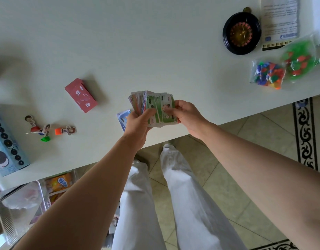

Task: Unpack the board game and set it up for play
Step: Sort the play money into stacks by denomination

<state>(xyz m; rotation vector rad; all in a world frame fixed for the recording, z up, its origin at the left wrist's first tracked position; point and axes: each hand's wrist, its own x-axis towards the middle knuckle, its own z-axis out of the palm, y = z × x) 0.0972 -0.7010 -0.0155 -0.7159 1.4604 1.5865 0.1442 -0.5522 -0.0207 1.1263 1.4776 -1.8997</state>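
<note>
Above the white table's (119, 42) front edge I hold a fanned stack of play money (153, 103). My left hand (137, 123) grips the stack from below with the thumb on top. My right hand (187, 114) pinches the green notes at the stack's right side. A few blue notes (122, 118) lie on the table just left of my left hand. A red card deck (81, 95) lies to the left. Three cardboard player figures (47, 129) on coloured bases lie at the near left.
A black roulette wheel (241, 33) sits at the far right, a printed sheet (280, 20) beside it. Two clear bags of coloured plastic pieces (268, 73) (299, 60) lie at the right edge. The blue game box (6, 141) stands at the left edge. Tiled floor lies below.
</note>
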